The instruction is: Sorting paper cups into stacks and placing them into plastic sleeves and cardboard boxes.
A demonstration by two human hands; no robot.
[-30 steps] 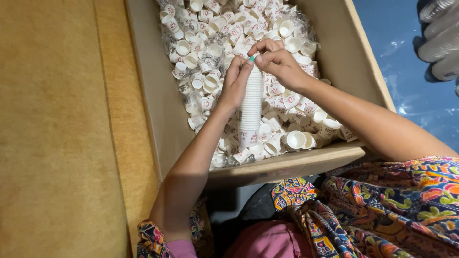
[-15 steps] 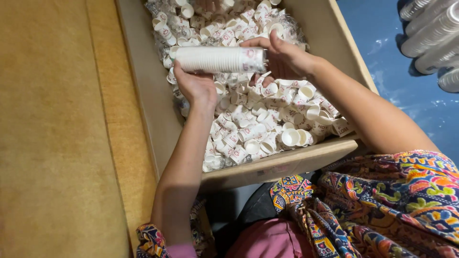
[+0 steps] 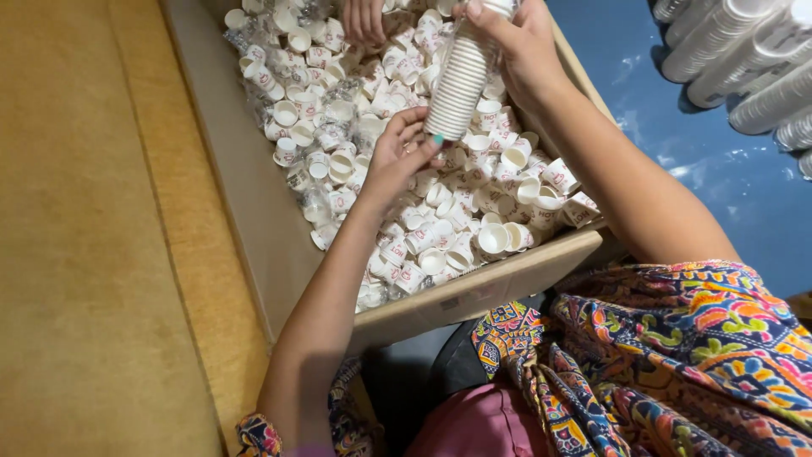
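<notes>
right hand [image 3: 516,42] grips stack of nested paper cups [image 3: 461,80]; left hand [image 3: 402,156], fingers loosely curled, touches its lower end above loose cups [image 3: 440,228] in cardboard box [image 3: 254,195].

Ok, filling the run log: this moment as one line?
right hand: holds cup stack | left hand: at stack's lower end | box of loose cups

Floor: a tan mat [image 3: 85,254] is lying flat along the left, catching warm light | Right side: a blue sheet [image 3: 727,195] is spreading out, creased and faintly shining | Top right corner: rows of stacked white cups [image 3: 736,59] are lying on that blue sheet
</notes>
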